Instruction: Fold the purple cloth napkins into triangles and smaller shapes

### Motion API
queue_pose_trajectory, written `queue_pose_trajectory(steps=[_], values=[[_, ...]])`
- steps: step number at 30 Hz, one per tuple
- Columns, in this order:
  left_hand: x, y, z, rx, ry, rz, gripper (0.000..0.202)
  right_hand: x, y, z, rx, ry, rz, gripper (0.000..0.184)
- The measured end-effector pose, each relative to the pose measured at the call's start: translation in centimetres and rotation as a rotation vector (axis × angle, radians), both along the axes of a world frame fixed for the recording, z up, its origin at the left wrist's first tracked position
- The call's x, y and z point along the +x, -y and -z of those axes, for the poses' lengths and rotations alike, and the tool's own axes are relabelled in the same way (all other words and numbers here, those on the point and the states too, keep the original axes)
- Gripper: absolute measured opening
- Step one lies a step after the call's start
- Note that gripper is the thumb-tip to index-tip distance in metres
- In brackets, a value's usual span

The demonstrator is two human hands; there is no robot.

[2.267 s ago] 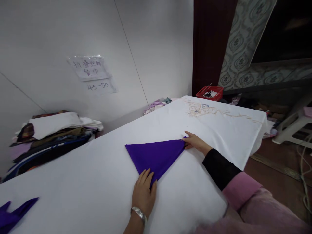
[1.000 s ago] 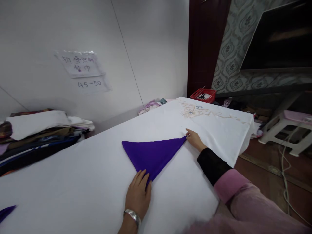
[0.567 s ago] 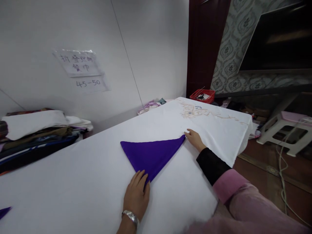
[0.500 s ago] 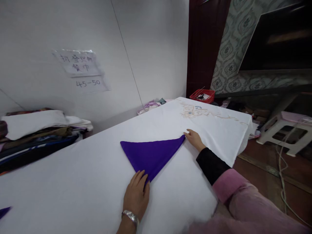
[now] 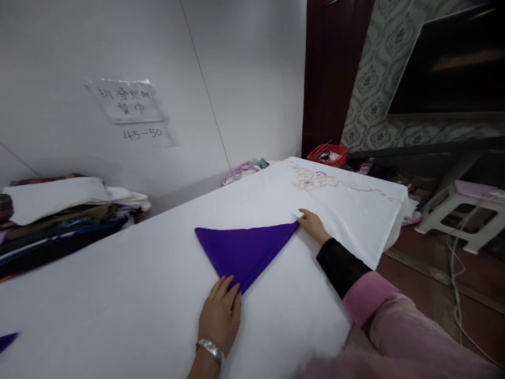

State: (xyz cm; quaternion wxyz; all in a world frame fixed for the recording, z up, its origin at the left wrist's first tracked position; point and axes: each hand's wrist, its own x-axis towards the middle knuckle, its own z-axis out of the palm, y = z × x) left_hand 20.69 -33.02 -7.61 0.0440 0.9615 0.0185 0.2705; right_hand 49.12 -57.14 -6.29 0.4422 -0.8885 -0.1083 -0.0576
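Purple napkin (image 5: 244, 250), left hand (image 5: 219, 318) flat on corner, right hand (image 5: 313, 226) outstretched

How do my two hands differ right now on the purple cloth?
The left hand lies flat at the near tip of the purple cloth; the right hand touches its far right tip. The left wrist wears a silver bracelet; the right has a black cuff. Both touch the cloth.

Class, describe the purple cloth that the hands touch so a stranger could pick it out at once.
Find the long white-covered table by the white wall. Near its middle lies a purple cloth, a flat triangle with the left hand on its near corner and the right hand at its right tip. The other purple scrap, far left, is untouched.
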Motion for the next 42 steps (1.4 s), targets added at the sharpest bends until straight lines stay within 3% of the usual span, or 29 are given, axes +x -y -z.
queue_pose_trajectory(steps=[8, 17, 30, 42], values=[[-0.1, -0.1, -0.2, 0.037, -0.012, 0.001, 0.031, -0.1, 0.2, 0.1, -0.051, 0.024, -0.036, 0.044], [-0.2, 0.0, 0.2, 0.025, -0.015, 0.000, 0.030, -0.6, 0.3, -0.5, -0.321, 0.051, -0.062, 0.037], [-1.2, 2.3, -2.0, -0.131, -0.209, -0.153, 0.023, -0.7, 1.1, -0.8, -0.601, 0.161, -0.282, 0.021], [-1.5, 1.2, -2.1, -0.095, -0.243, -0.189, 0.026, -1.0, 1.5, -1.0, -0.717, 0.254, -0.379, 0.018]])
